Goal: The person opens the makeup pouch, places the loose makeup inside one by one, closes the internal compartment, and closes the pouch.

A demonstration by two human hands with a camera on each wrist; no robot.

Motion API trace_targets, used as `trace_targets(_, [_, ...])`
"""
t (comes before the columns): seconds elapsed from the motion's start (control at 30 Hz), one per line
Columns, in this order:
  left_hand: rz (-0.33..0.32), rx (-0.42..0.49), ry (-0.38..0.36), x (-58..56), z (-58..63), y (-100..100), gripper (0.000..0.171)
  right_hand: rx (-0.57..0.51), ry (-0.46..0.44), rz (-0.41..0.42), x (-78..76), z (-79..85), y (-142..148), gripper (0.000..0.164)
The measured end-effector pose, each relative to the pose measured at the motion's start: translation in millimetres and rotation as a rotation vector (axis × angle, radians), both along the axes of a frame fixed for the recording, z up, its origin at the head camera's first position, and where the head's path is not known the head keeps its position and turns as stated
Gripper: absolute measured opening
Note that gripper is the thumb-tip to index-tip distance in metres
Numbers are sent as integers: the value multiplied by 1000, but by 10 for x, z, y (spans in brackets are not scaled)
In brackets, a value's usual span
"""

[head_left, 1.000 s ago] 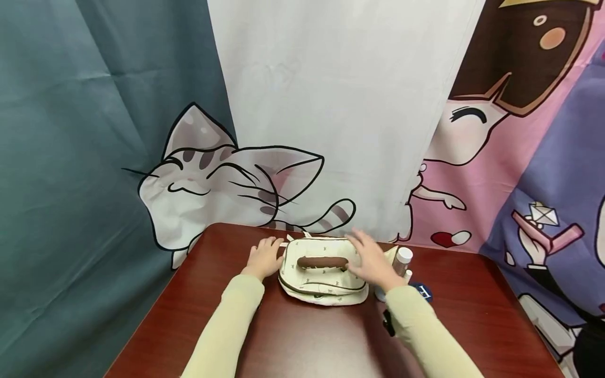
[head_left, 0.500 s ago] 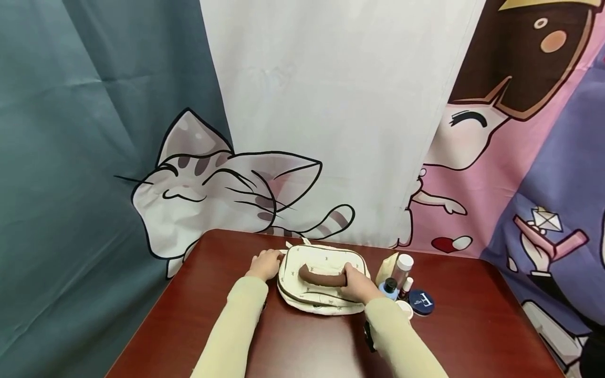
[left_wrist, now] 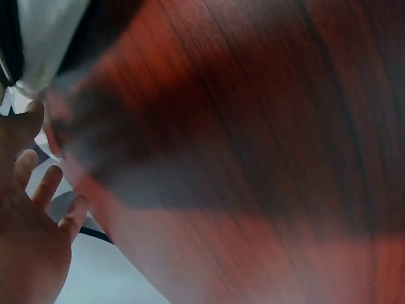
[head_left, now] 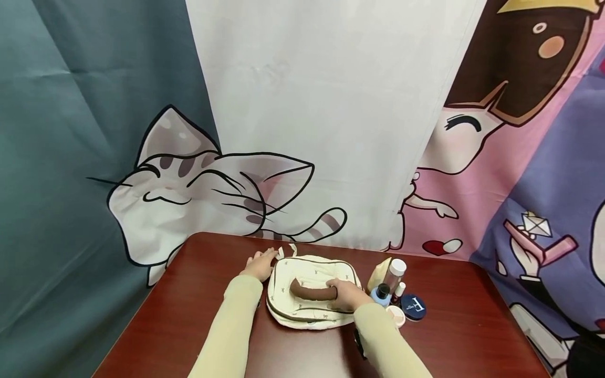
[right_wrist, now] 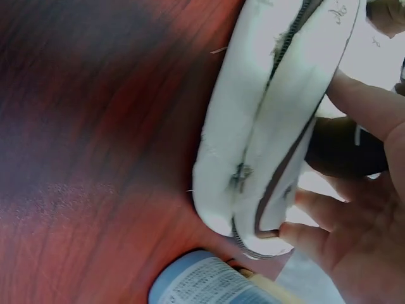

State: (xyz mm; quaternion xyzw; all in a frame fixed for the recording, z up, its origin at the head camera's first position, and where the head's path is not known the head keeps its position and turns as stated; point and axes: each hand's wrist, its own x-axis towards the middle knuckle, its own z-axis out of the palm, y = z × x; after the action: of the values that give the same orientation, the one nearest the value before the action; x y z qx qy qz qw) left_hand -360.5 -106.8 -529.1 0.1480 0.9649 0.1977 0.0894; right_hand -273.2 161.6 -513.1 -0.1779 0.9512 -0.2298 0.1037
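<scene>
A cream zippered cosmetic bag (head_left: 312, 266) with small printed motifs and dark piping lies flat on the table. My right hand (head_left: 348, 295) holds the right end of its brown handle (head_left: 312, 292), which stands arched above the lid. In the right wrist view, thumb and fingers straddle the dark handle (right_wrist: 345, 147), with fingertips against the bag's lid edge. At the bag's far left corner is my left hand (head_left: 259, 265), beside two pale fabric tabs. Its fingers look loosely bent and spread in the left wrist view, with nothing seen between them.
Right of the bag stand a yellowish pouch (head_left: 379, 274), a white-capped bottle (head_left: 395, 272), a blue bottle (head_left: 380, 296) with black cap and a small white-capped bottle (head_left: 399, 291). Near them lie a navy round case (head_left: 413, 307) and a pale round case (head_left: 396, 316). A printed curtain hangs behind.
My right hand has come down from above the bag's right side onto the handle, which now arches up. The bag sits slightly nearer and farther left in view. My left hand stays beside it.
</scene>
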Motion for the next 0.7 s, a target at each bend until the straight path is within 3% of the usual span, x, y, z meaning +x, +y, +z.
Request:
trace_targets(0.17, [-95, -3, 10, -45, -28, 39, 41, 81, -50, 14, -10, 55, -74, 39])
trace_targets(0.37, [-95, -117, 225, -94, -140, 23, 20, 93, -84, 12, -6, 81, -126, 30])
trace_targets(0.47, [-82, -143, 287, -101, -151, 20, 12, 67, -162, -37, -4, 89, -121, 45])
trace_targets(0.6, [-68, -158, 314, -95, -124, 11, 8, 70, -272, -102, 0, 92, -124, 84])
trace_targets(0.7, [-48, -163, 331, -91, -86, -9, 8, 101, -257, -95, -4, 76, -145, 91])
